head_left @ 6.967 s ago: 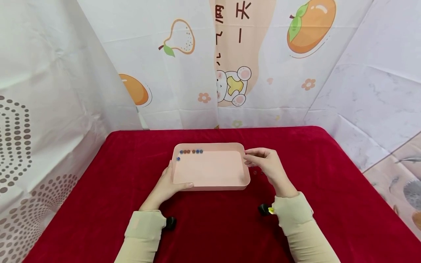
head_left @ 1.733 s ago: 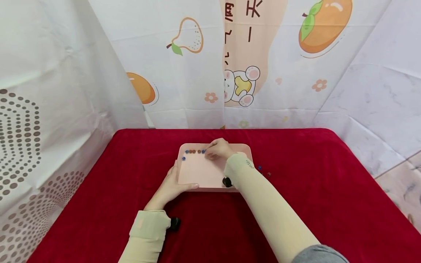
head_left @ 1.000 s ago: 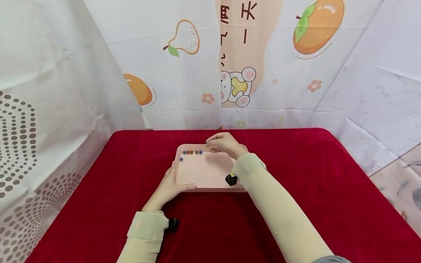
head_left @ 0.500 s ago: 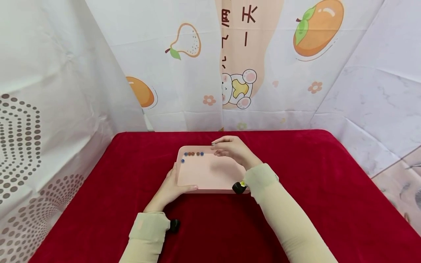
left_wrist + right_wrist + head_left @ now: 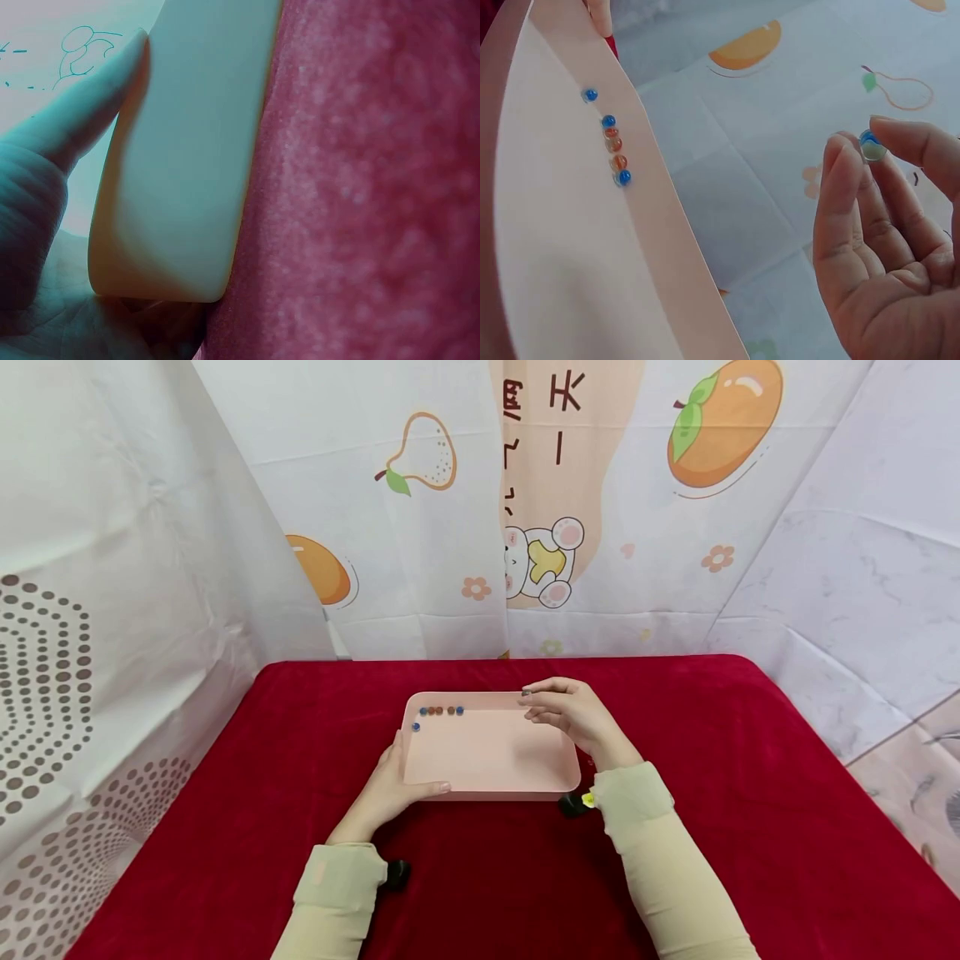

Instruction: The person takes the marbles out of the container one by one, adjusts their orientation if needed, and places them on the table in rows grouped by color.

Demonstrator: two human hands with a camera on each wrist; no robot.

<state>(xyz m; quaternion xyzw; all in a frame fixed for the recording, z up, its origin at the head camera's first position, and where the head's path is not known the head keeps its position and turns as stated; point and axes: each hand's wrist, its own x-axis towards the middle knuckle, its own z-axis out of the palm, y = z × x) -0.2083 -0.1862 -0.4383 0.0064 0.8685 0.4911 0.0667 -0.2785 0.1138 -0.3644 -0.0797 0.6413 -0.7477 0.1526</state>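
Note:
A shallow pink tray (image 5: 491, 760) lies on the red cloth. My left hand (image 5: 384, 789) grips its front left corner, thumb over the front rim and fingers along the left side. Above the tray's back right part, my right hand (image 5: 576, 714) pinches a blue and clear glass marble (image 5: 871, 146) between thumb and fingertips. Several marbles form a row by the back wall: blue ones at both ends, such as the right-end blue marble (image 5: 460, 711), with orange marbles (image 5: 438, 711) between. One blue marble (image 5: 416, 727) sits alone near the left wall.
Red cloth (image 5: 480, 877) covers the table around the tray. A small marble (image 5: 591, 763) shows on the cloth beside my right wrist. Printed white curtains (image 5: 420, 552) rise behind the table's back edge.
My right hand reached the row's right end, lifted a blue marble from there, and has since moved right over the tray holding it. My left hand keeps its grip on the corner.

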